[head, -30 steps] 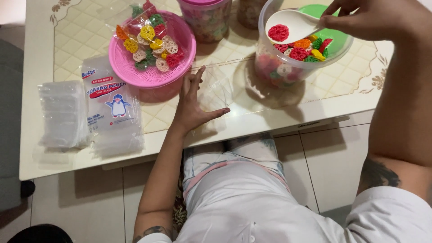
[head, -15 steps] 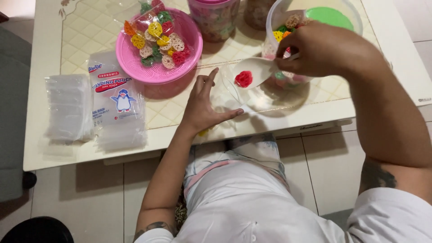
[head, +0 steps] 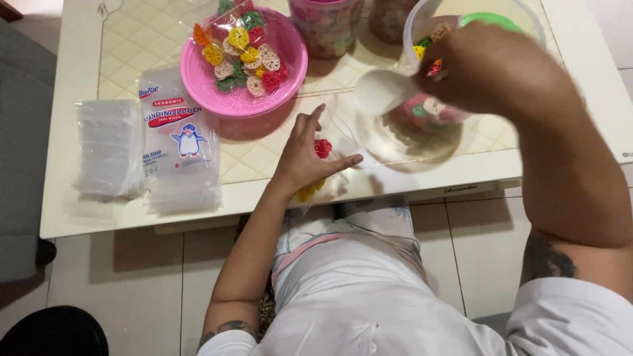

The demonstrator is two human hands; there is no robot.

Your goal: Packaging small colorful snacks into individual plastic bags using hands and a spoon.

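Basket [head: 217,99] behind pouch packs [head: 178,142]; tub [head: 422,125] right of basket; cracker [head: 322,148] apparently in bag [head: 333,132].

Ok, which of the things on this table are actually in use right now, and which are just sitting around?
In use:
left hand holding open the clear pouch
red cracker in the pouch
right hand with the white scoop
clear tub of coloured crackers

Lying about:
pink basket with a filled bag
stacks of empty pouches
pink-lidded jar
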